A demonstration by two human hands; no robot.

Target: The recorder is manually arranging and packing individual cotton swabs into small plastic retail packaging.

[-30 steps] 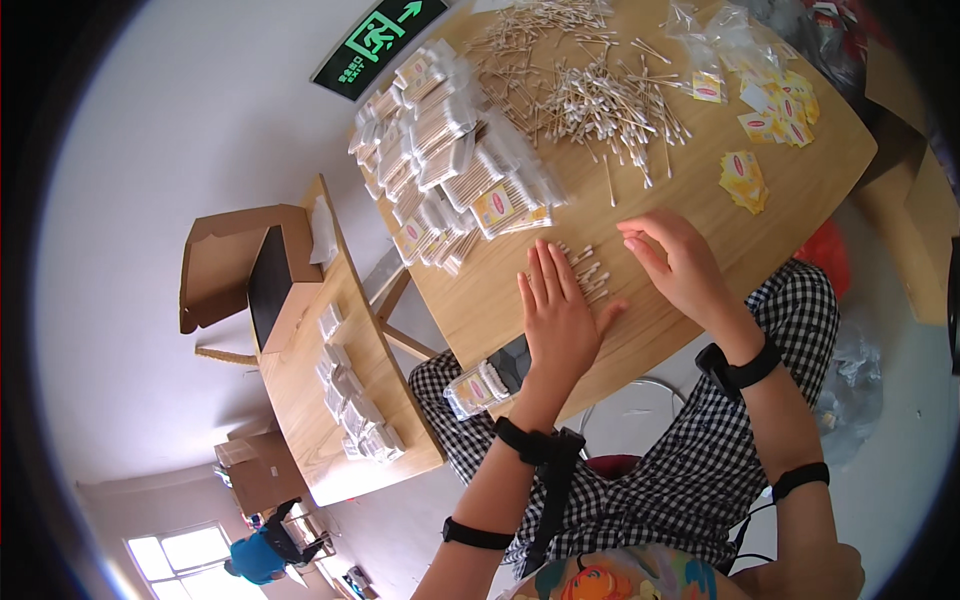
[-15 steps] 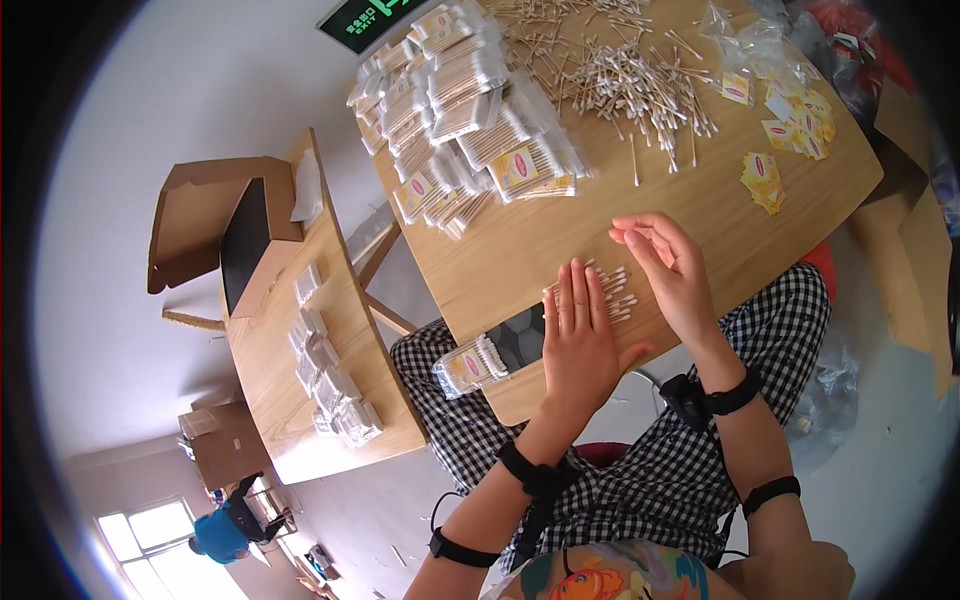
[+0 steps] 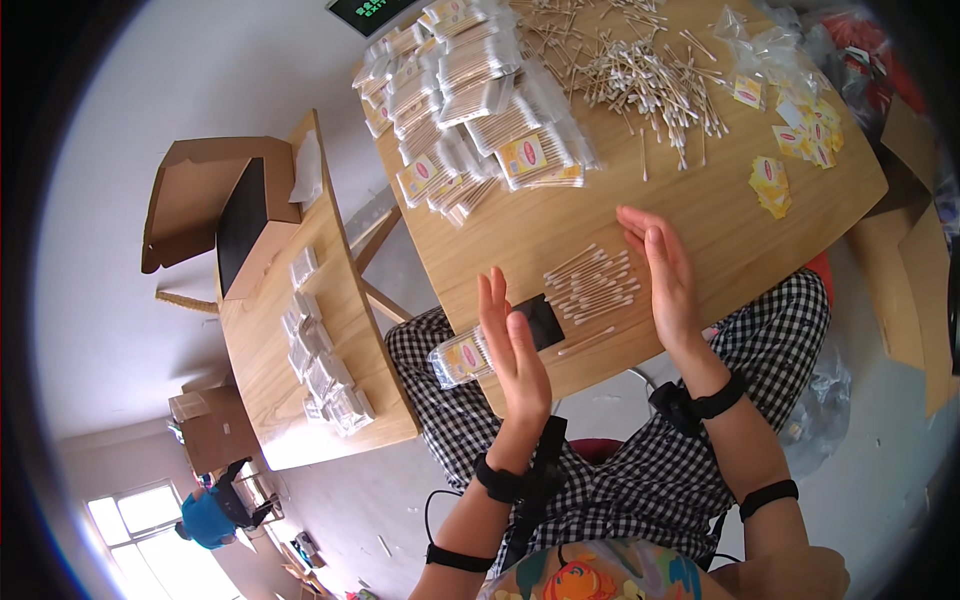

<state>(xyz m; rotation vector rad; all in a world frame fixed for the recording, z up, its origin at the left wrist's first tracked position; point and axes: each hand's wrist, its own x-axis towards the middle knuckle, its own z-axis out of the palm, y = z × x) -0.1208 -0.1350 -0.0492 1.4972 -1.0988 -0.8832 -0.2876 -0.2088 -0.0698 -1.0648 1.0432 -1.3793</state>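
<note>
A loose layer of cotton swabs point(image 3: 597, 288) lies on the near part of the wooden table, roughly side by side, with one swab apart below them. To their left my left hand point(image 3: 518, 360) is raised on edge, fingers stretched out, holding nothing. My right hand point(image 3: 668, 290) stands on the other side of the swabs, its fingers extended and slightly curved, also holding nothing. Behind my left hand sits a flat black object point(image 3: 542, 322), partly hidden. Beside it, at the table's left edge, is a clear packet of cotton swabs point(image 3: 460, 358) with a yellow card.
Filled swab packets point(image 3: 480, 100) are stacked at the back left. A heap of loose swabs point(image 3: 655, 90) lies behind, with yellow cards point(image 3: 770, 187) to the right. A side table point(image 3: 270, 380) holds clear boxes point(image 3: 322, 365) and an open carton point(image 3: 215, 200). A person point(image 3: 210, 517) is far off.
My left hand has lifted off the swabs and moved left, turning on edge, so the swabs now show. My right hand has come slightly lower and straightened. The view has shifted a little.
</note>
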